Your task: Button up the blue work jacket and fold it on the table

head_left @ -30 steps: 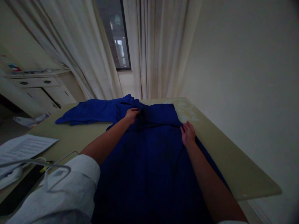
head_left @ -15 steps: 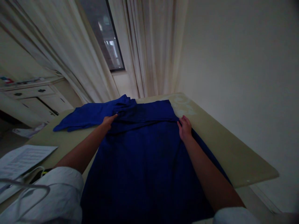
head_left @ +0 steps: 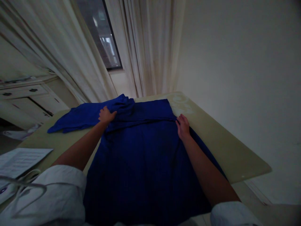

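Note:
A dark blue garment (head_left: 145, 157), seemingly a long-sleeved top, lies spread down the table and over its near edge. Its far part is folded across in a band, and a sleeve (head_left: 75, 116) stretches out to the left. On the cloth near the sleeve's inner end rests my left hand (head_left: 107, 115), open, thumb apart from the other fingers. My right hand (head_left: 183, 125) is at the right end of the folded band, its thumb and fingertips closed on the garment's edge. Part of that grip is hidden behind the fingers.
The garment lies on a pale greenish table (head_left: 225, 147). Printed sheets (head_left: 25, 160) and a pale cable (head_left: 25, 183) lie at the left. Beyond the table are curtains (head_left: 150, 47) and a white cabinet (head_left: 35, 97); a wall (head_left: 240, 78) stands on the right.
My left hand has shifted slightly left and spread its fingers on the cloth. My right hand stays at the garment's right edge. The whole view has shifted a little.

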Demonstrator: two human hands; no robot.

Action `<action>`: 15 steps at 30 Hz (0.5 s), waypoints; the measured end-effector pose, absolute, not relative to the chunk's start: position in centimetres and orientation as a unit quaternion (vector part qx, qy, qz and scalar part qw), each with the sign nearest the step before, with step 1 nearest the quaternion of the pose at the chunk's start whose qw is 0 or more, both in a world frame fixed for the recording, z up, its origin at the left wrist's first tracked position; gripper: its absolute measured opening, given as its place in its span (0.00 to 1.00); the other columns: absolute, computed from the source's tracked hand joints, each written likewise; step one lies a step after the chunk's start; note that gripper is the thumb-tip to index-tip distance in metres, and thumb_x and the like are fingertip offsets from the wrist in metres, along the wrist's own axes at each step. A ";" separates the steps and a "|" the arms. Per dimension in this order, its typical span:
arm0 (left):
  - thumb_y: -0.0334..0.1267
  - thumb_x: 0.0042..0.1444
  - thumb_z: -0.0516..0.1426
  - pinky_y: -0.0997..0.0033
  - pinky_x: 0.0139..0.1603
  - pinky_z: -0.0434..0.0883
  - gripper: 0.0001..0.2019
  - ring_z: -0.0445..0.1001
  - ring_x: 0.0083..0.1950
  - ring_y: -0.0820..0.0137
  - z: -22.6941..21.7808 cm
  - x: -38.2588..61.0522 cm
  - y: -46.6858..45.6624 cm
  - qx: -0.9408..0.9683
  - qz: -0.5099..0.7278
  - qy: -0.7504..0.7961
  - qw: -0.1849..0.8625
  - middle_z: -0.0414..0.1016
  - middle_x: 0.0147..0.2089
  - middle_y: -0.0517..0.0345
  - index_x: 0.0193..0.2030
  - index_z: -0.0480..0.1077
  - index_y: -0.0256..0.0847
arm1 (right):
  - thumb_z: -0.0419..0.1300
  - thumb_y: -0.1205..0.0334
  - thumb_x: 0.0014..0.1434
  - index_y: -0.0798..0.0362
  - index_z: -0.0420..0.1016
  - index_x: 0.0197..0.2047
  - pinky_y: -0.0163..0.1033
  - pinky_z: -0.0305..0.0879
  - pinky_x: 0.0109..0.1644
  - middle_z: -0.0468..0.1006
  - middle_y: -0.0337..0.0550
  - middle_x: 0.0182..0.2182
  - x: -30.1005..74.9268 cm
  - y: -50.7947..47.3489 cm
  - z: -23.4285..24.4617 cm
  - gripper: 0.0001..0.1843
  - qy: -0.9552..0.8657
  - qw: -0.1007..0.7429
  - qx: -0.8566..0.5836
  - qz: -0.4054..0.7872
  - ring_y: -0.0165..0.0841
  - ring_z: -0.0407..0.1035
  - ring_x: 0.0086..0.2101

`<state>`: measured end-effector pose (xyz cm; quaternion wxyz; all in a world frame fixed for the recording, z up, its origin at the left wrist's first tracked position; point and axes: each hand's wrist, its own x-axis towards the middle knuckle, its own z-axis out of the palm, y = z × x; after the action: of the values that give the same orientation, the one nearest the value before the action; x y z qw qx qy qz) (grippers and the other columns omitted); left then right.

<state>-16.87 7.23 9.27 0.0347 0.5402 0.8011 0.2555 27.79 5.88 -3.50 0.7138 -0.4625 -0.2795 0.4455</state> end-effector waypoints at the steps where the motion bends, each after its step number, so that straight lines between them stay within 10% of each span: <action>1: 0.48 0.62 0.61 0.30 0.68 0.64 0.39 0.63 0.73 0.36 8.8 -16.2 5.9 0.563 0.242 0.789 0.038 0.64 0.71 0.25 0.74 0.56 0.32 | 0.71 0.56 0.49 0.46 0.74 0.56 0.52 0.67 0.67 0.72 0.49 0.63 27.7 5.8 -3.4 0.30 -0.278 0.711 -0.466 0.446 0.40 0.68 0.64; 5: 0.51 0.66 0.57 0.48 0.73 0.63 0.38 0.65 0.73 0.49 5.7 -13.6 -3.3 0.730 0.177 0.659 0.048 0.65 0.73 0.35 0.76 0.55 0.33 | 0.69 0.52 0.51 0.49 0.72 0.60 0.55 0.65 0.68 0.71 0.54 0.65 27.3 5.4 -1.8 0.34 -0.334 0.694 -0.490 0.408 0.42 0.68 0.64; 10: 0.59 0.70 0.50 0.44 0.72 0.62 0.36 0.63 0.74 0.48 1.5 -14.2 -18.9 0.763 0.126 0.634 0.001 0.62 0.76 0.41 0.77 0.56 0.39 | 0.69 0.45 0.56 0.49 0.71 0.63 0.57 0.67 0.66 0.73 0.53 0.63 28.6 0.2 4.6 0.34 -0.504 0.678 -0.471 0.252 0.43 0.74 0.57; 15: 0.57 0.72 0.49 0.43 0.75 0.58 0.33 0.60 0.76 0.49 -0.3 -15.4 -30.1 0.768 0.129 0.627 -0.034 0.58 0.78 0.44 0.77 0.56 0.43 | 0.62 0.48 0.69 0.47 0.79 0.53 0.52 0.69 0.64 0.82 0.46 0.51 27.5 -14.2 9.2 0.16 -0.746 0.427 -0.456 0.231 0.41 0.76 0.53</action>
<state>-15.38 -30.13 -0.25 -0.0343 0.7675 0.6270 0.1288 27.45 -14.22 9.25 0.4267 -0.4564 -0.7457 0.2313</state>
